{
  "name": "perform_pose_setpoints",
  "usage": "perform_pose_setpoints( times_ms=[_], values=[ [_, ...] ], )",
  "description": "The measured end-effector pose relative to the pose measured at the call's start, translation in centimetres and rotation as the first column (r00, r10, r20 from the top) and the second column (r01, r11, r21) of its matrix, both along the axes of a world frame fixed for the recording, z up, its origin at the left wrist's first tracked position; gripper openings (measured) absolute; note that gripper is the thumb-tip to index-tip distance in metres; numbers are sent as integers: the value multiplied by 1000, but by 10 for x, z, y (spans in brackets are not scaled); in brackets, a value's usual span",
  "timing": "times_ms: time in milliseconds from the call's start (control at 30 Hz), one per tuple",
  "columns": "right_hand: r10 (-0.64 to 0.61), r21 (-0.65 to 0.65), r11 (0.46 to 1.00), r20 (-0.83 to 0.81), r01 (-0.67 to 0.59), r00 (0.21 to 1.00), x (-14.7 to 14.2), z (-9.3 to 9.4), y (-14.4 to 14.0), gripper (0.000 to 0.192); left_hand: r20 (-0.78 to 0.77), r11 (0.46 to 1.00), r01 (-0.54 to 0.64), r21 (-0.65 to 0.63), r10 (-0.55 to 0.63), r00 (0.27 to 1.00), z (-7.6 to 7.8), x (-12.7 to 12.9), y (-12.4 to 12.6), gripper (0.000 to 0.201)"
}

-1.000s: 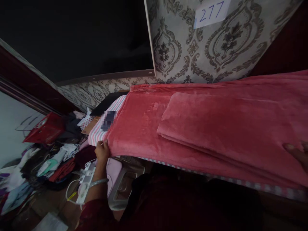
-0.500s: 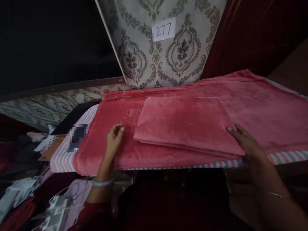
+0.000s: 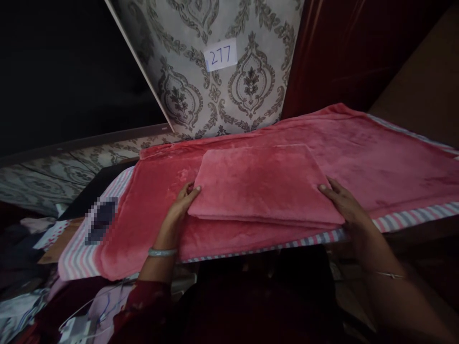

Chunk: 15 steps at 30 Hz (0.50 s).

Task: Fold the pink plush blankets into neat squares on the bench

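A folded pink plush blanket (image 3: pixel 254 184) lies flat on a larger spread of the same pink plush cloth (image 3: pixel 380 157). At its left edge is my left hand (image 3: pixel 183 199), thumb on top and fingers curled round the side. My right hand (image 3: pixel 339 199) grips the opposite edge the same way, its lower fingers partly hidden by the fabric. The folded layers show along the front edge.
Beneath the plush lies a striped cloth (image 3: pixel 77 255). A blurred dark object (image 3: pixel 102 222) rests at the left end. A large dark screen (image 3: pixel 71 71) stands behind left; a power strip (image 3: pixel 77 329) and clothes lie below left.
My left hand has moved right, from beside the folded blanket onto its left edge. My right hand stays at the right edge. The whole view has shifted somewhat.
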State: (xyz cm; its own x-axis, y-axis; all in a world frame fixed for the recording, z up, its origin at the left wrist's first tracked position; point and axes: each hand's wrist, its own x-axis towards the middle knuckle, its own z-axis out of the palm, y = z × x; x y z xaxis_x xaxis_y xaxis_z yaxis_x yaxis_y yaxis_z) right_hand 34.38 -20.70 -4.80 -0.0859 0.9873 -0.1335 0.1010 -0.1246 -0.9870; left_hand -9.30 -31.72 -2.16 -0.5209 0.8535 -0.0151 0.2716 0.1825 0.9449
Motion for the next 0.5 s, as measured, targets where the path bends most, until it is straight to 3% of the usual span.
perform_pose_setpoints(
  times_ms=[100, 200, 333, 500],
  values=[
    [-6, 21, 1000, 6, 6, 1000, 1, -4, 3, 73, 207, 999, 41, -32, -34, 978, 5, -3, 7, 64],
    [-1, 57, 998, 41, -1, 999, 2, -7, 7, 81, 248, 995, 84, -56, -68, 966, 11, -3, 13, 72],
    [13, 138, 990, 67, -22, 998, 0, -5, 8, 90, 321, 970, 239, -39, -214, 923, 14, 3, 15, 86],
    [56, 271, 960, 30, -62, 998, -6, 20, 15, 89, 240, 979, 130, 155, -165, 956, 27, 3, 21, 97]
  ],
)
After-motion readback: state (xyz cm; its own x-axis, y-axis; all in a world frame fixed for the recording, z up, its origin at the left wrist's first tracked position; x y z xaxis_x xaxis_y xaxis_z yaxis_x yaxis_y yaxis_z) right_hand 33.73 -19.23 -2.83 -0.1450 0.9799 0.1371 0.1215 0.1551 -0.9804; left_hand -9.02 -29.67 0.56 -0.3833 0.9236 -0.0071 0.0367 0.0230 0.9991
